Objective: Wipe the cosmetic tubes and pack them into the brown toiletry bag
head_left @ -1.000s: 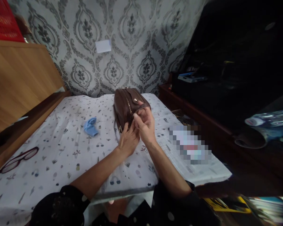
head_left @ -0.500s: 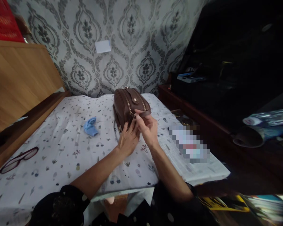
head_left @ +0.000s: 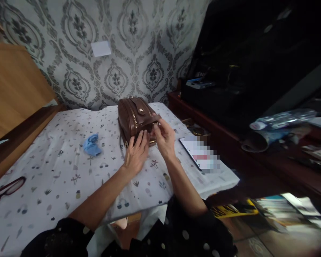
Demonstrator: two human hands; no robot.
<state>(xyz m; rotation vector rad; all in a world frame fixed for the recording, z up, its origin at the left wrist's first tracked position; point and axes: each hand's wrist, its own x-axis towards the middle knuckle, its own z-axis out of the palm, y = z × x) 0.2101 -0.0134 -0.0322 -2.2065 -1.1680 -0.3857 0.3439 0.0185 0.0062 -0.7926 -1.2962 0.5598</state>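
Note:
A brown leather toiletry bag (head_left: 127, 114) with gold zippers and a snap flap (head_left: 137, 106) stands on the patterned cloth. My left hand (head_left: 136, 153) lies against the near end of the bag, fingers stretched out and pressing on the leather. At the bag's near right corner, my right hand (head_left: 164, 139) is closed in a pinch by the zipper, below a small side handle (head_left: 155, 118). The pinched piece looks like a zipper pull, mostly covered by the fingers.
A crumpled blue cloth (head_left: 92, 145) lies left of the bag, and red-framed glasses (head_left: 9, 189) rest farther left. To the right is a phone (head_left: 190, 154), partly pixelated. A plastic bottle (head_left: 286, 119) lies on the dark shelf beyond the table edge.
My view has turned to the right, so everything sits farther left. My right hand has shifted slightly along the bag's end, with its fingers now lower beside the handle.

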